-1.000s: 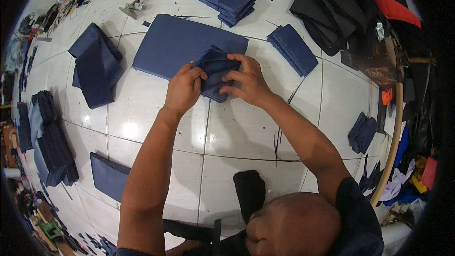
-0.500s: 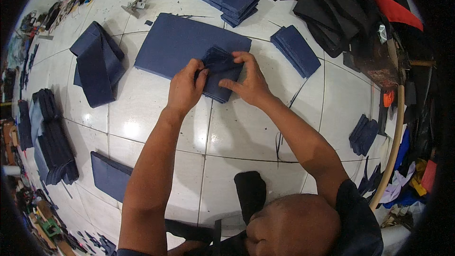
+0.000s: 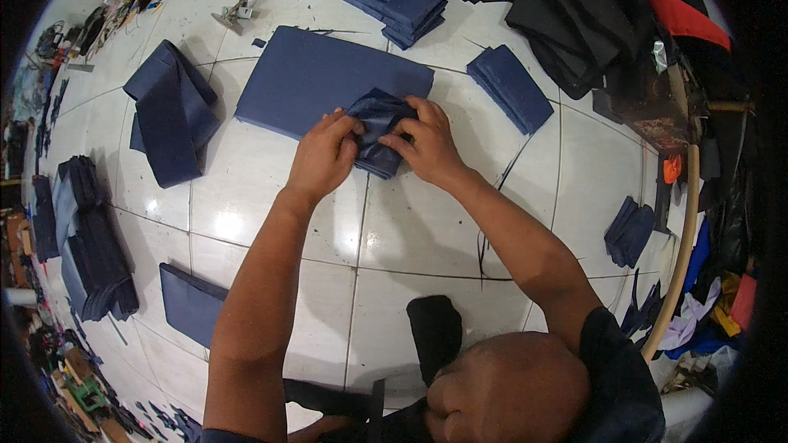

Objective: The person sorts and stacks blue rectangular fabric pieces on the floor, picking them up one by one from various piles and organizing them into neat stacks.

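Observation:
A small stack of dark blue fabric pieces (image 3: 379, 115) is held between my two hands, its upper layers bunched and bent. My left hand (image 3: 325, 154) pinches the stack's left edge between thumb and fingers. On the other side, my right hand (image 3: 428, 141) grips the right edge, thumb and fingers drawn close together over the cloth. The held stack partly covers the near right part of a large flat blue fabric stack (image 3: 328, 74) on the tiled floor.
Tall blue fabric stacks (image 3: 394, 0) stand at the far side, with a smaller blue stack (image 3: 510, 89) to the right. Folded blue cloth (image 3: 171, 115) lies left. Dark strip bundles (image 3: 94, 238) sit farther left. A metal tool with a long handle (image 3: 246, 8) rests far left. Black fabric (image 3: 574, 25) is heaped far right.
My right fingers have drawn inward, and the top layers of the held fabric are more bunched up. My left hand has barely moved.

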`<state>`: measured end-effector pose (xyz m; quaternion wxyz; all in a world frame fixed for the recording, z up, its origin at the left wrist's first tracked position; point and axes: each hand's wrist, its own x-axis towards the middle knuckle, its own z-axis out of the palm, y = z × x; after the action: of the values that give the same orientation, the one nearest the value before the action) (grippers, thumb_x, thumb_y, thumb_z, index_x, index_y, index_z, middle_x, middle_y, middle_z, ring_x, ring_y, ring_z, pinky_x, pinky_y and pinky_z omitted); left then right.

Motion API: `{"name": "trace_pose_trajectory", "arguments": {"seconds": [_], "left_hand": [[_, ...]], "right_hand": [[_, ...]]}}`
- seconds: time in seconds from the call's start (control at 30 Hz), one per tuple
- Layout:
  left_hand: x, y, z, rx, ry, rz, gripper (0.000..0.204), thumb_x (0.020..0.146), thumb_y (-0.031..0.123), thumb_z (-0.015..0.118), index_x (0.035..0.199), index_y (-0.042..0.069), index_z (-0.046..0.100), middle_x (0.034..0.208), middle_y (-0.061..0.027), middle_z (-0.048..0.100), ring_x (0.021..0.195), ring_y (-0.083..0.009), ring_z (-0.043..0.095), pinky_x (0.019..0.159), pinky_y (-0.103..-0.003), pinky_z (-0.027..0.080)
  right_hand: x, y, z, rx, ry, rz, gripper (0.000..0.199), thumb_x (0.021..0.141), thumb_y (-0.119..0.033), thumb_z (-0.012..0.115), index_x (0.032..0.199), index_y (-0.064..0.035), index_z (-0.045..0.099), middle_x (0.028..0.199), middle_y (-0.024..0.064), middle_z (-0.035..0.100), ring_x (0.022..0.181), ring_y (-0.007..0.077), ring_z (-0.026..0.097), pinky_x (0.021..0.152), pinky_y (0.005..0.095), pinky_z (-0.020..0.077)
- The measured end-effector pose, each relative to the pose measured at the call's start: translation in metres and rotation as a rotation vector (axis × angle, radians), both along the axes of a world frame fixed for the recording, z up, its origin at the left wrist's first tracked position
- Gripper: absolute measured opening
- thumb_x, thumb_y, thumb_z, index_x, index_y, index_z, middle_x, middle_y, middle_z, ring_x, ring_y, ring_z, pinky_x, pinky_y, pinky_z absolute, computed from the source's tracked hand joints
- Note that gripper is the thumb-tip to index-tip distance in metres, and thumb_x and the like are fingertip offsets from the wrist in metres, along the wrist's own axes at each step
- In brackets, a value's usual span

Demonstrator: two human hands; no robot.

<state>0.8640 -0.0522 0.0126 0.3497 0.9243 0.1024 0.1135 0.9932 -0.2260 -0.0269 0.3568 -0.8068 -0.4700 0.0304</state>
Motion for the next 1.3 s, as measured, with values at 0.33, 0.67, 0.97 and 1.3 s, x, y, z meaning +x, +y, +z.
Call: {"name": "trace_pose_trajectory", "arguments": {"seconds": [0.33, 0.67, 0.97, 1.3], "left_hand": [[0.001, -0.007, -0.003, 0.009, -0.065, 0.103, 0.014, 0.091, 0.011, 0.064, 0.102, 0.004, 0.059, 0.091, -0.0202, 0.066, 0.089, -0.0412, 0.066, 0.075, -0.044, 0.052], [0.007, -0.016, -0.001, -0.044, -0.006, 0.276, 0.008, 0.097, 0.01, 0.054, 0.102, 0.005, 0.049, 0.09, -0.02, 0.065, 0.086, -0.043, 0.064, 0.07, -0.047, 0.049], [-0.005, -0.002, -0.005, 0.053, -0.11, 0.027, 0.01, 0.094, 0.005, 0.053, 0.094, 0.002, 0.062, 0.105, -0.0253, 0.066, 0.116, -0.0427, 0.059, 0.108, -0.047, 0.042], [0.001, -0.006, -0.006, -0.012, -0.067, 0.108, 0.019, 0.084, 0.014, 0.075, 0.089, 0.002, 0.062, 0.086, -0.0167, 0.068, 0.086, -0.0334, 0.069, 0.095, -0.042, 0.051]], "right_hand": [[0.001, 0.016, 0.019, -0.047, 0.389, -0.144, 0.031, 0.088, -0.032, 0.073, 0.087, -0.0014, 0.068, 0.131, 0.017, 0.052, 0.128, 0.0342, 0.044, 0.107, 0.0446, 0.0364], [0.007, -0.017, 0.008, -0.031, 0.042, 0.167, 0.03, 0.074, -0.036, 0.084, 0.087, -0.0128, 0.072, 0.146, 0.0153, 0.042, 0.134, 0.0383, 0.039, 0.112, 0.0499, 0.0324], [0.006, 0.001, 0.012, -0.089, 0.143, 0.007, 0.036, 0.088, -0.04, 0.071, 0.083, -0.0036, 0.073, 0.136, 0.0187, 0.05, 0.129, 0.0362, 0.041, 0.109, 0.0478, 0.0332], [0.003, 0.012, 0.015, -0.028, 0.328, -0.154, 0.043, 0.096, -0.041, 0.062, 0.092, 0.0012, 0.069, 0.131, 0.0188, 0.056, 0.126, 0.033, 0.047, 0.105, 0.0438, 0.0389]]}}
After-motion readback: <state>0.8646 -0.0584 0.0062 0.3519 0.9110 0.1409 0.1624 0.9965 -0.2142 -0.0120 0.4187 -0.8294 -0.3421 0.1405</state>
